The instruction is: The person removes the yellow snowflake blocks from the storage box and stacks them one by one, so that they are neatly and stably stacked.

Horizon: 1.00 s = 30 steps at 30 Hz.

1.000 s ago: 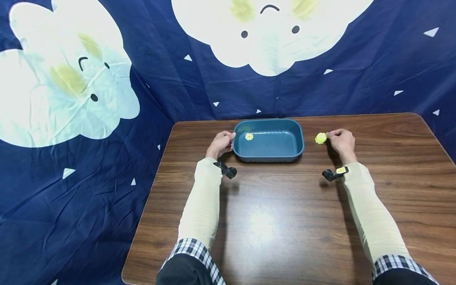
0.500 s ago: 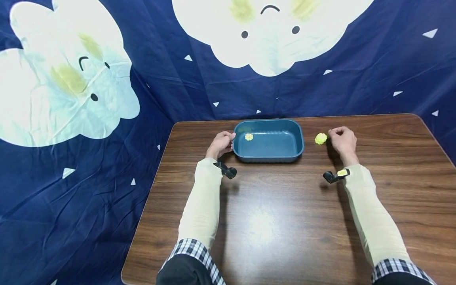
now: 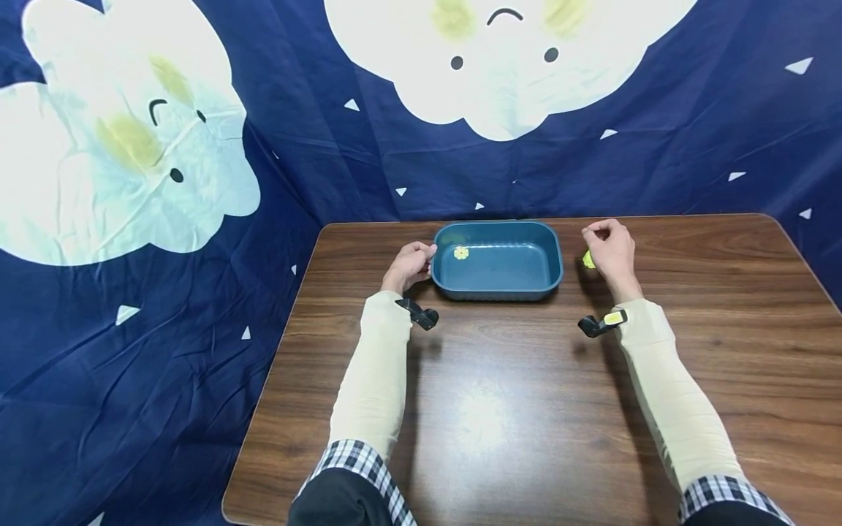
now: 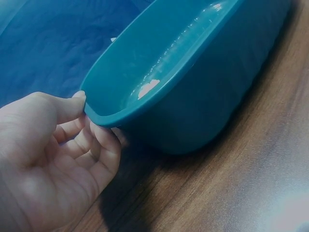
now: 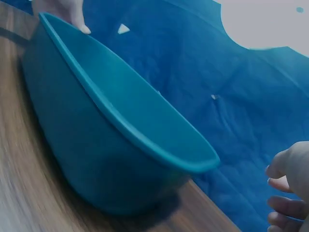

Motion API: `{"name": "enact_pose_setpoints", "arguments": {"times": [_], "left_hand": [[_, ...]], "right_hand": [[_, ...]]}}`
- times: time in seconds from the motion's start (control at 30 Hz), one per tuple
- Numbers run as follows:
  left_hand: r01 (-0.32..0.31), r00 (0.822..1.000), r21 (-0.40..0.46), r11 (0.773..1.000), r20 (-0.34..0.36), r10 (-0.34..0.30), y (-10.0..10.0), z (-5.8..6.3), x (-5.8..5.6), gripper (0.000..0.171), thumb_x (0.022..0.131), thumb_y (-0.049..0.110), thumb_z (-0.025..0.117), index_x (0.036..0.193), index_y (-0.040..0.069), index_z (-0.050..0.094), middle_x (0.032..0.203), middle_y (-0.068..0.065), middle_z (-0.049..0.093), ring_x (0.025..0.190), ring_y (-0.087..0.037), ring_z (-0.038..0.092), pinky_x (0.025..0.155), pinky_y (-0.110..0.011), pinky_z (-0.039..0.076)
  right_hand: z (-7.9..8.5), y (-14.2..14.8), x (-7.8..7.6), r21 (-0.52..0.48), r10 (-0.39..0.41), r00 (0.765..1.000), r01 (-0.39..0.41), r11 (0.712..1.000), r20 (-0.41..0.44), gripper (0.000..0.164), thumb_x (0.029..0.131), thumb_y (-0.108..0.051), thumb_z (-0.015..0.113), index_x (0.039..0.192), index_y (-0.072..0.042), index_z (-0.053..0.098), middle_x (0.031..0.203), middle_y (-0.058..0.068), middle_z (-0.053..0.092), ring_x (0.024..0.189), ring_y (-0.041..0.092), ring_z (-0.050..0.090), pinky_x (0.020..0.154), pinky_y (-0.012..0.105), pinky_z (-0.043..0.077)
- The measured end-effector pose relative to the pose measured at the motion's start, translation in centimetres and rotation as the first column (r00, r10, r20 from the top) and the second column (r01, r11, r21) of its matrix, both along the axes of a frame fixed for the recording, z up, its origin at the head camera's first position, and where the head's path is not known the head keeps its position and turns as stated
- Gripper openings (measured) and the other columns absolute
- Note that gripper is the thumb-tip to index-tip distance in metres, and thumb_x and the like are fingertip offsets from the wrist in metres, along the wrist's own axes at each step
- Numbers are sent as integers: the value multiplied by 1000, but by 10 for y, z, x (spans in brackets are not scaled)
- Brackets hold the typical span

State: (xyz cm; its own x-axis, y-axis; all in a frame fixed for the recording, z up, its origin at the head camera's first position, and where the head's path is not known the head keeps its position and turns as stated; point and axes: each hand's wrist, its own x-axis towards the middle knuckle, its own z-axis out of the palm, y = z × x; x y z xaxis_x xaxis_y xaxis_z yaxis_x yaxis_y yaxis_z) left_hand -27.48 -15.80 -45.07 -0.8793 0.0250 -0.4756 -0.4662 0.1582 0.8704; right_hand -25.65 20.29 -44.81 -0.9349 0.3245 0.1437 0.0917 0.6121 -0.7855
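Note:
A dark teal oblong basin (image 3: 497,292) stands near the table's back edge. My left hand (image 3: 409,267) pinches its left rim, thumb on top and fingers bent beneath, as the left wrist view shows. On the basin's floor lies a small pale yellow flower-shaped piece (image 3: 460,253). Right of the basin my right hand (image 3: 615,256) hovers over a bright yellow-green scalloped piece (image 3: 588,260), hiding most of it. Its fingers are loosely bent. In the right wrist view, the right hand (image 5: 289,188) is partly cut off at the edge, and nothing shows between thumb and fingers.
The brown wood-grain table (image 3: 480,365) has a bright glare in its middle. Behind and to the left hangs a navy cloth (image 3: 276,183) with white clouds and small triangles. Each wrist carries a small black camera.
My right hand has moved left, from beside the yellow-green piece to above it, now covering most of it. The left hand and basin have stayed in place.

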Motion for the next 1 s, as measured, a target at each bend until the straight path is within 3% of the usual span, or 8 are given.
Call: {"name": "enact_pose_setpoints", "arguments": {"times": [0.23,0.5,0.77,1.0], "left_hand": [[5,1000,26,1000,12,-6,-2,-2,-3,18,99,25,53,92,9,48,76,-3,47,65,-16,45,63,-28,42],[-11,1000,32,999,-11,11,0,2,0,20,99,24,53,87,10,48,78,-5,49,61,-13,46,57,-23,41],[-9,999,48,999,40,7,-1,0,-5,19,99,26,53,88,11,47,86,-8,48,62,-12,46,59,-24,40],[-22,999,57,998,34,20,-1,-2,-5,19,99,25,54,86,11,48,81,-5,49,61,-12,46,57,-24,41]], "right_hand": [[3,-34,-6,-35,69,997,-71,997,-43,26,92,-21,58,108,0,61,106,20,60,97,28,55,87,37,42],[0,-77,-12,-64,149,985,-155,986,-91,25,91,-19,61,110,-2,60,112,19,56,106,34,51,94,44,38],[-9,-122,-19,-60,227,973,-229,972,-34,26,90,-21,64,110,-5,60,113,17,57,106,32,52,95,43,40],[-15,-150,-25,-54,300,952,-298,953,55,29,91,-24,64,112,-5,58,114,17,54,104,32,49,96,45,37]]}}
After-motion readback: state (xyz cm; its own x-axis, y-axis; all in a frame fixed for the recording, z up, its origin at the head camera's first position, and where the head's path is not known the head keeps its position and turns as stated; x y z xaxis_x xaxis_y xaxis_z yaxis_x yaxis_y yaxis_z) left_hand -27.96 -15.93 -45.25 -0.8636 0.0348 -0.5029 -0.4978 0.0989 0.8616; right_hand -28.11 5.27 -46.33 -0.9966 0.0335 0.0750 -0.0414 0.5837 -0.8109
